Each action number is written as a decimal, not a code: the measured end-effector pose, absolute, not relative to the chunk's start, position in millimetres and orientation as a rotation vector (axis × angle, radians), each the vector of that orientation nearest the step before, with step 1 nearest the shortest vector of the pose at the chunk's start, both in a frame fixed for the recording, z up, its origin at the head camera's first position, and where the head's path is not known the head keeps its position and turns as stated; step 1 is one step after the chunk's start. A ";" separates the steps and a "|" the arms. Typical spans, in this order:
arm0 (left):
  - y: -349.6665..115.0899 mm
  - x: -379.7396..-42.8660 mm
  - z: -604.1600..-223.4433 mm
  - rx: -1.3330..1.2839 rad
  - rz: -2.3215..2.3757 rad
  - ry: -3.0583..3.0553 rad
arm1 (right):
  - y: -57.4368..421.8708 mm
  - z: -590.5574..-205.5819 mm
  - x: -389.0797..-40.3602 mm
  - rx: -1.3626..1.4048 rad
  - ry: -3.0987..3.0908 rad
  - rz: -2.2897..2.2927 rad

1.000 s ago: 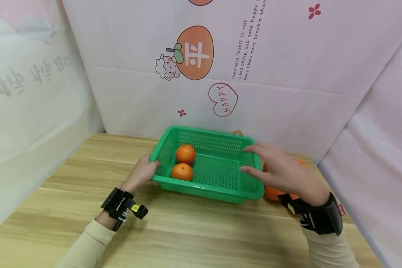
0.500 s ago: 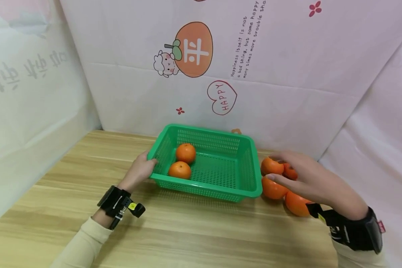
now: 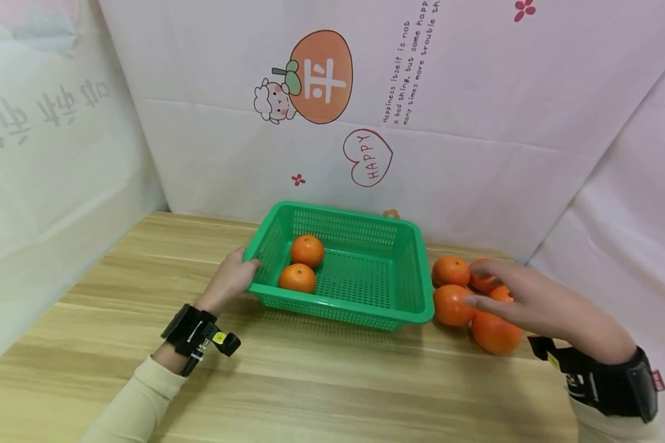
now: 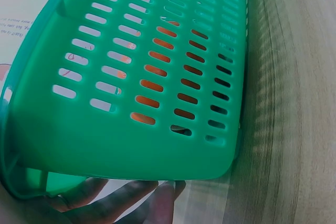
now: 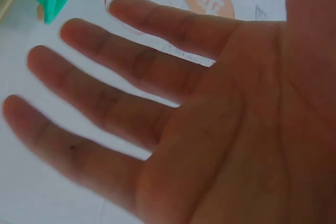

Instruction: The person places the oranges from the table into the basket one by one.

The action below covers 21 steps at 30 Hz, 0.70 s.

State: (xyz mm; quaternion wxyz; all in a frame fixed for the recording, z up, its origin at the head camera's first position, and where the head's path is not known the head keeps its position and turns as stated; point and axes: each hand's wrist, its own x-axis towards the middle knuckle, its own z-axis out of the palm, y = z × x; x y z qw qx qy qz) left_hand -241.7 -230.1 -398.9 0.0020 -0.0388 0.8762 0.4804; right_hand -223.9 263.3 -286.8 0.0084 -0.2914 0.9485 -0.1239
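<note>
A green plastic basket (image 3: 332, 301) with slotted walls stands on the table. My left hand (image 3: 231, 280) grips its left end, thumb over the rim; in the left wrist view the fingers (image 4: 115, 203) lie against the end wall. Two oranges, a rear one (image 3: 307, 251) and a front one (image 3: 297, 279), sit inside at the left. Several more oranges (image 3: 495, 332) are grouped on the table right of the basket. Over that group hovers my right hand (image 3: 543, 304), partly hiding some of them. Its fingers are spread and its palm holds nothing in the right wrist view.
The wooden table (image 3: 310, 381) extends in front of the basket. A white printed cloth (image 3: 476, 178) rises close behind it, with more white cloth on the left (image 3: 72, 184) and right (image 3: 632, 246) sides.
My right hand has moved right, from over the basket's right end to over the loose oranges, which now show more. The left hand keeps its grip on the basket.
</note>
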 end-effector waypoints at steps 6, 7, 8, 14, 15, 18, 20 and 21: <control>-229.8 -241.4 -399.7 -0.123 1.523 2.738 | 279.0 -291.6 -233.6 -0.753 2.933 -0.312; -229.6 -240.9 -399.3 -0.123 1.525 2.736 | 280.6 -292.5 -235.5 -0.732 2.925 -0.290; -229.4 -240.5 -399.1 -0.124 1.528 2.734 | 282.2 -293.7 -237.7 -0.712 2.913 -0.274; -228.8 -239.3 -399.7 -0.131 1.523 2.736 | 290.6 -302.7 -246.3 -0.606 2.830 -0.245; -228.8 -239.3 -399.6 -0.131 1.523 2.736 | 291.5 -304.9 -247.0 -0.608 2.824 -0.241; -229.1 -239.8 -398.6 -0.125 1.518 2.741 | 292.3 -311.2 -247.3 -0.625 2.814 -0.229; -229.7 -239.9 -397.8 -0.127 1.509 2.745 | 291.3 -315.3 -247.0 -0.656 2.818 -0.228; -230.0 -240.0 -397.5 -0.128 1.506 2.746 | 290.6 -316.5 -247.0 -0.672 2.823 -0.213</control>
